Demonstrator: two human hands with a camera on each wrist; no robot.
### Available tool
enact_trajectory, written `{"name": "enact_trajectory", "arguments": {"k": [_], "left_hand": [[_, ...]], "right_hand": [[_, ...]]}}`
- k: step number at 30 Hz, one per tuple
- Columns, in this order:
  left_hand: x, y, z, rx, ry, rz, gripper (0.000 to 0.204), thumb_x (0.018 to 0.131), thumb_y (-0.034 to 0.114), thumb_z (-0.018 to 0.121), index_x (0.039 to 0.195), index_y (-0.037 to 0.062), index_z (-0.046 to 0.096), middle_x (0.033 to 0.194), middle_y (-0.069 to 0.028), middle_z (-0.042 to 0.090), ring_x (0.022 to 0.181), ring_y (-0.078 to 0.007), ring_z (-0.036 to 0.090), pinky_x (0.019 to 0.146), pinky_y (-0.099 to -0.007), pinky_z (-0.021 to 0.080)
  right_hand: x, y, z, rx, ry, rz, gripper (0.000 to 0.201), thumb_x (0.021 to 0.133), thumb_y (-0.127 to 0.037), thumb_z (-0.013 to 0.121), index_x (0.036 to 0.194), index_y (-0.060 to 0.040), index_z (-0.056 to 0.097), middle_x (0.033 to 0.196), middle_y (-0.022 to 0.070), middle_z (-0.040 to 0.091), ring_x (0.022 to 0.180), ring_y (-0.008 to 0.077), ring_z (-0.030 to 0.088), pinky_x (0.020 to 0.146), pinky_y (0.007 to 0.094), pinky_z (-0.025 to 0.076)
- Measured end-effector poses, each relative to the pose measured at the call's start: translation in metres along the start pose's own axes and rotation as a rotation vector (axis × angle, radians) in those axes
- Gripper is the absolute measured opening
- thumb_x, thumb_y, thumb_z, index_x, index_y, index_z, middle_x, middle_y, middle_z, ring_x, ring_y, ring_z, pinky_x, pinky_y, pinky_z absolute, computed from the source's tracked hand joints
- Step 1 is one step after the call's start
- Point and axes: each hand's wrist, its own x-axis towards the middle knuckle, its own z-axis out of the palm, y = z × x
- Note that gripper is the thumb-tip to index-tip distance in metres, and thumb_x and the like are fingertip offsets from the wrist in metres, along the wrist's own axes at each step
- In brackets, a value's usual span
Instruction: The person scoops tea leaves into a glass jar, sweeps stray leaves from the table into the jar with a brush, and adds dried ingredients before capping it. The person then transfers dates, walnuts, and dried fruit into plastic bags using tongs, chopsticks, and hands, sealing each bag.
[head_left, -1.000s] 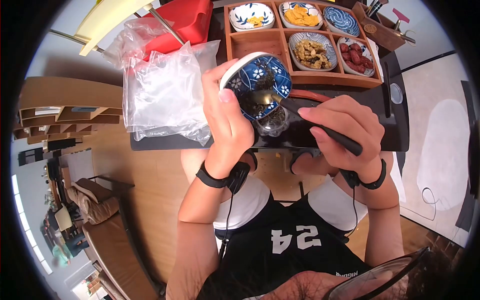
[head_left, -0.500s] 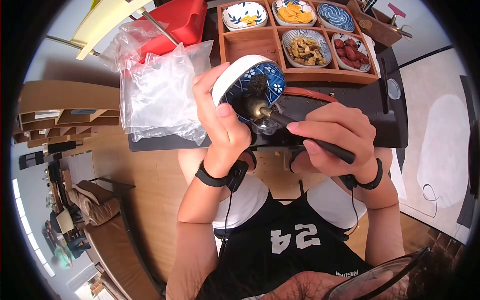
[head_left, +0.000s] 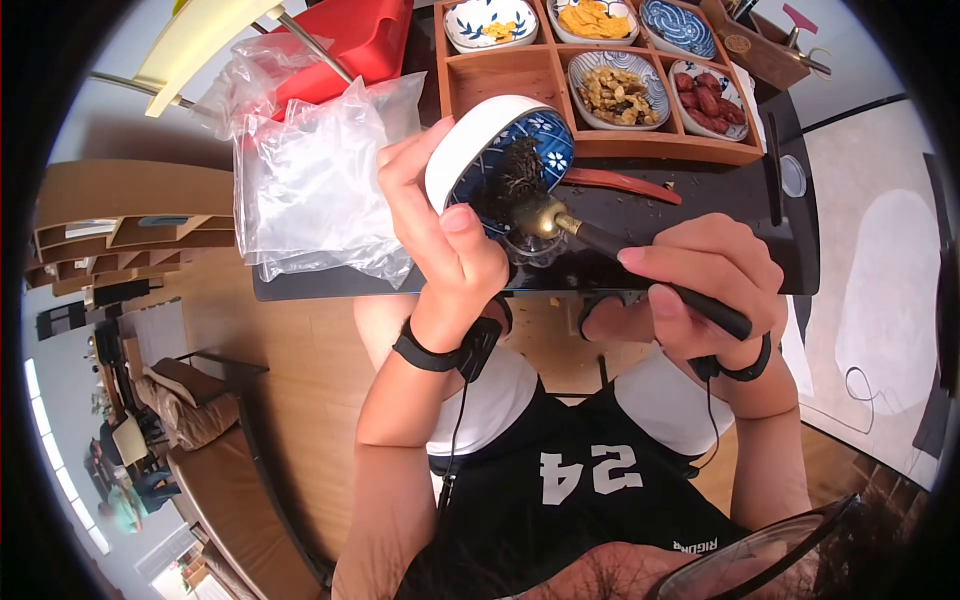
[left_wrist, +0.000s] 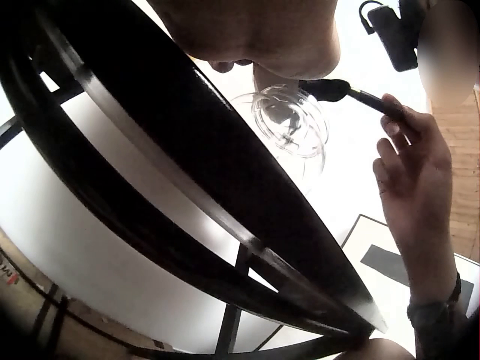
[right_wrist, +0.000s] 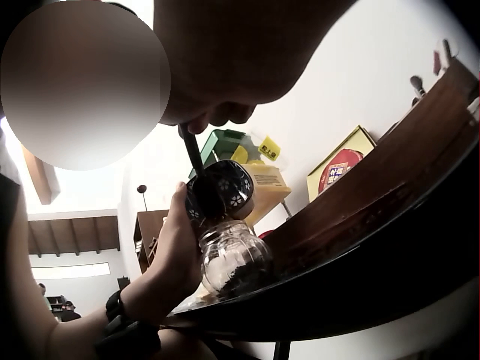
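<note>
My left hand [head_left: 440,225] grips a small bowl [head_left: 465,150], white outside and blue-flowered inside, and tilts it over the table's near edge. Dark dried leaves [head_left: 518,172] cling in a clump inside it. In my right hand [head_left: 715,280] is a spoon [head_left: 595,240] with a black handle and a gold-coloured head, which sits at the bowl's lower rim. Under that rim stands a clear glass jar [right_wrist: 236,259] with dark leaves at its bottom. From the left wrist view, the jar [left_wrist: 289,124] is seen past the dark tabletop; the bowl is mostly hidden there by the hand.
Behind the bowl is a wooden compartment tray [head_left: 715,150] with patterned dishes, among them walnuts [head_left: 618,97] and red dates [head_left: 708,100]. Clear plastic bags [head_left: 325,180] lie at left before a red bin [head_left: 375,40]. A reddish strip [head_left: 625,185] and crumbs lie by the tray.
The bowl has tipped further toward the jar, showing more of its white outside. The spoon has drawn from inside the bowl to its lower rim, lately shifting right with the right hand.
</note>
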Motion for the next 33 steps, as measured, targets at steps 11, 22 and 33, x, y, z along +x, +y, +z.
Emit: {"name": "enact_trajectory", "arguments": {"k": [11, 22, 33], "left_hand": [[0.0004, 0.0016, -0.0006, 0.027, -0.003, 0.011, 0.073, 0.105, 0.06, 0.039, 0.125, -0.0081, 0.054, 0.11, -0.0226, 0.061, 0.101, -0.031, 0.058, 0.09, -0.0413, 0.048], [-0.0004, 0.0028, -0.0017, 0.034, -0.004, 0.008, 0.073, 0.105, 0.06, 0.039, 0.125, -0.0088, 0.054, 0.11, -0.0226, 0.06, 0.101, -0.0308, 0.058, 0.091, -0.0409, 0.048], [0.0012, 0.0098, -0.0041, 0.09, -0.076, -0.049, 0.078, 0.105, 0.068, 0.029, 0.124, -0.0051, 0.049, 0.116, -0.016, 0.054, 0.107, -0.0241, 0.055, 0.099, -0.0373, 0.043]], "right_hand": [[-0.001, -0.0012, 0.0009, 0.0, 0.045, 0.002, 0.032, 0.069, 0.003, 0.072, 0.1, -0.0033, 0.078, 0.079, 0.007, 0.07, 0.063, 0.0201, 0.067, 0.057, 0.0288, 0.055], [-0.002, 0.0006, 0.0023, -0.043, 0.113, 0.02, 0.022, 0.075, 0.003, 0.071, 0.095, 0.0011, 0.077, 0.079, 0.0097, 0.071, 0.061, 0.0205, 0.066, 0.058, 0.0295, 0.055], [-0.0051, 0.0042, 0.0079, -0.05, 0.156, 0.014, 0.022, 0.074, 0.004, 0.072, 0.095, 0.0003, 0.077, 0.078, 0.0086, 0.07, 0.061, 0.0194, 0.066, 0.057, 0.0288, 0.055]]}}
